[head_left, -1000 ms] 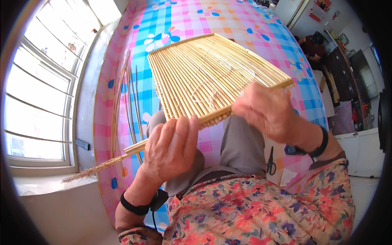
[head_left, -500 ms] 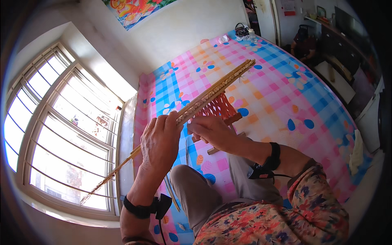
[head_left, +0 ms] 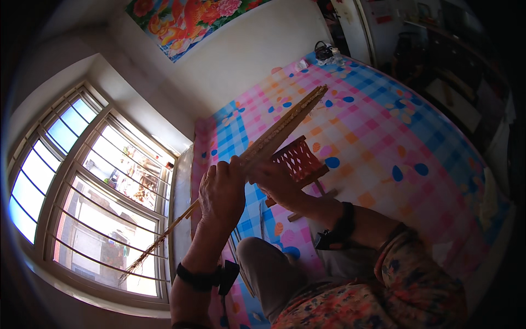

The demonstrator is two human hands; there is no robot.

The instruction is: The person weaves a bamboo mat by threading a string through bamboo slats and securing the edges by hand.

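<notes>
A slatted reed panel [head_left: 287, 118] is tilted almost edge-on in mid-air, running from my hands up to the right. My left hand [head_left: 222, 197] grips its near end, with the thin stalks and frayed tip [head_left: 148, 252] sticking out down to the left. My right hand [head_left: 276, 186] is just right of it at the panel's underside, fingers curled; what they hold is dim and hard to make out. Beyond the right hand, a red lattice object with wooden legs [head_left: 298, 162] stands on the checked bed cover [head_left: 372, 137].
A barred window [head_left: 115, 197] is on the left. A black bag [head_left: 323, 52] and pale items lie at the bed's far end. A person [head_left: 402, 63] is dimly visible beyond the right edge, beside dark furniture. Thin stalks [head_left: 238, 257] lie beside my left knee.
The panel has swung from face-up to almost edge-on. My right hand has moved leftward, toward my left. The view has lifted toward the wall and window and become darker.
</notes>
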